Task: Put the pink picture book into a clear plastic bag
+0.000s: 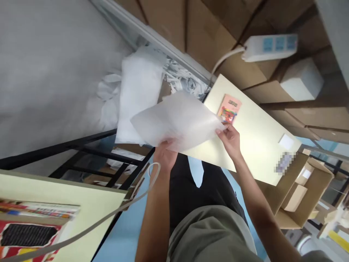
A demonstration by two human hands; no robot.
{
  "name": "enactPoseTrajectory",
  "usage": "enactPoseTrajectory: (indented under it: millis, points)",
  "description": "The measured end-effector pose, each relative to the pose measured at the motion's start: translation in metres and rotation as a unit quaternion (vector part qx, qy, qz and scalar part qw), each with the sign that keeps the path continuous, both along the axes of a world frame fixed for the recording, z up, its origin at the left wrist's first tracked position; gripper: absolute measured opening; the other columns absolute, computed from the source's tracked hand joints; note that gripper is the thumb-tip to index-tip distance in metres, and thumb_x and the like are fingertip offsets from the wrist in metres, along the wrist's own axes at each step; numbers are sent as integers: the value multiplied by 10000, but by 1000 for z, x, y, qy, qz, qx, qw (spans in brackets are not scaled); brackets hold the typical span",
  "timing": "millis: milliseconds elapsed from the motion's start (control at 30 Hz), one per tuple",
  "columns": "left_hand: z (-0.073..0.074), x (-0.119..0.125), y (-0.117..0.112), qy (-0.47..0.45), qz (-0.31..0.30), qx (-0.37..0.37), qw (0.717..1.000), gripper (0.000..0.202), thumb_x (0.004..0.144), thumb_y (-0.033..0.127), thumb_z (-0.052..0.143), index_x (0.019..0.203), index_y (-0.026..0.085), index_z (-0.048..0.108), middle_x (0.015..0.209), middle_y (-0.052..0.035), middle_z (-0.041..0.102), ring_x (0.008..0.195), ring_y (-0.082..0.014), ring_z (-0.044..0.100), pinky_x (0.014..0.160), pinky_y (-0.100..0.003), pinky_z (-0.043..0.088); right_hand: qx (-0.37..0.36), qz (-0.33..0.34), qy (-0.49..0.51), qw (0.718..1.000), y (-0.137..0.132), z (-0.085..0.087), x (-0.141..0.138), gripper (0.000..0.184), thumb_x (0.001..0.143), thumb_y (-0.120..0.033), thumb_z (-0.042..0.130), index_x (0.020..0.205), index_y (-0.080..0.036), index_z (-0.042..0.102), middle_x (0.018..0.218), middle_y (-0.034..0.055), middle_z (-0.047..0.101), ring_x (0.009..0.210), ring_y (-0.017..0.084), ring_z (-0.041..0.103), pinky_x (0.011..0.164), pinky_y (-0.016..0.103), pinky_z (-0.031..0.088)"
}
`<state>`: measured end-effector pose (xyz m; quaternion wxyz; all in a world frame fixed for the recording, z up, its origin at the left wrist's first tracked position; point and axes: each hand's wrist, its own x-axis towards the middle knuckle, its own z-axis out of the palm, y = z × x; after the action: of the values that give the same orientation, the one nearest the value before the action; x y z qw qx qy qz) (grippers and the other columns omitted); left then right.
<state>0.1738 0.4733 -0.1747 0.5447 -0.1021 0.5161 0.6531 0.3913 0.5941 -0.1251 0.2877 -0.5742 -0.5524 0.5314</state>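
Observation:
Both my hands hold a thin translucent white sheet (177,120) above the near edge of a pale yellow table (253,138). My left hand (163,154) grips the sheet's lower edge, fingers curled under it. My right hand (230,138) pinches the sheet's right corner. A small pink booklet (229,108) lies flat on the table just beyond my right hand. A stack of white sheets (139,94) lies to the left of the table, past the held sheet.
Brown cardboard boxes (207,32) stand behind the table, with a white power strip (269,46) on them. An open carton (305,189) sits at the right. A second pale table (65,200) with colourful printed items is at lower left. Black metal frame bars (89,153) cross the left.

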Motion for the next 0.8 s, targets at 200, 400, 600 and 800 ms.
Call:
enactPoseTrajectory:
  millis: [200,400,600,800]
  points:
    - [20,141,19,-23,-59,-43,997,551,660,313,1044,1165,239,837,1293,-78,876,1398,-396,770,1191,-582,669,-24,-134,-96,986,10,-54,118,558,939,-620,819,1333,-252,678,1435,132,733,993,223,730,939,424,657]
    - [24,267,26,-5,-87,-117,989,383,876,325,940,1231,256,814,1418,-86,841,1596,-373,638,1332,-606,559,73,-89,-206,972,-25,-55,190,698,1110,-552,612,1732,-271,464,1829,192,458,1711,368,440,1344,676,487]
    - [23,321,31,10,-183,-61,981,542,971,455,877,1478,335,728,1596,-59,752,1611,-365,624,1345,-614,536,84,-116,-284,948,-62,-20,239,813,1174,-513,529,1883,-332,174,1976,141,156,1847,413,146,1409,826,307]
    - [18,352,19,166,-409,62,895,793,1021,726,755,1702,368,564,1838,-71,517,1749,-359,434,1460,-538,366,40,-10,-229,973,-82,23,244,964,1047,-582,801,1855,-327,341,1888,142,423,1779,392,374,1402,708,437]
